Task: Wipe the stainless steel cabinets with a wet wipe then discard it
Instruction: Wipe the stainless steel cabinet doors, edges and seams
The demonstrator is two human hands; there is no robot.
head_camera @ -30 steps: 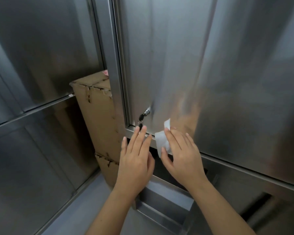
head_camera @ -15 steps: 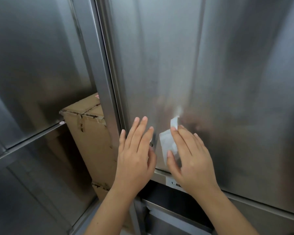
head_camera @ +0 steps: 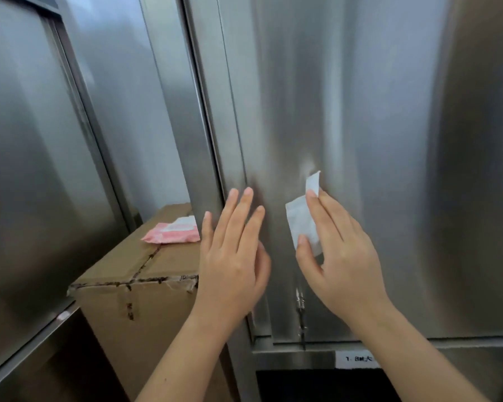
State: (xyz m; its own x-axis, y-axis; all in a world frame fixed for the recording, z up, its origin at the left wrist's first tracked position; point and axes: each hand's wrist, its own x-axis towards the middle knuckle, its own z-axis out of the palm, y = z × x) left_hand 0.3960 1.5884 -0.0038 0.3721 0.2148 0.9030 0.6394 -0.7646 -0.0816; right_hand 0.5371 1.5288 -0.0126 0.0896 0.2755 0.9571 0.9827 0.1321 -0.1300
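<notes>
The wet wipe (head_camera: 302, 224), a small white folded sheet, lies flat against the stainless steel cabinet door (head_camera: 395, 134), low on the panel and a little left of its middle, with one narrow corner sticking up free above the fingertips. The right hand (head_camera: 341, 256) is on it: fingers long and straight, the index tip on the wipe's upper part and the thumb over its lower edge, pressing it to the metal rather than curling round it. There's a faint pale smear on the steel just above that loose corner. Just beside it, the left hand (head_camera: 233, 256) rests flat on the same door near its left edge, fingers straight and slightly fanned, holding nothing. Below and between the two wrists a key (head_camera: 301, 304) hangs in the lock near the door's bottom edge. Under the door runs a steel ledge with a small white label (head_camera: 357, 358) bearing dark print too blurred to read, and a dark opening below that. Left of the door stands a tall steel post (head_camera: 183, 111), and behind it a cardboard box (head_camera: 140, 288) with torn tape along its top seams. On the box lies a pink pack of wipes (head_camera: 172, 235), its right end hidden by the post. Further left, more steel panels (head_camera: 41, 169) fill the view.
</notes>
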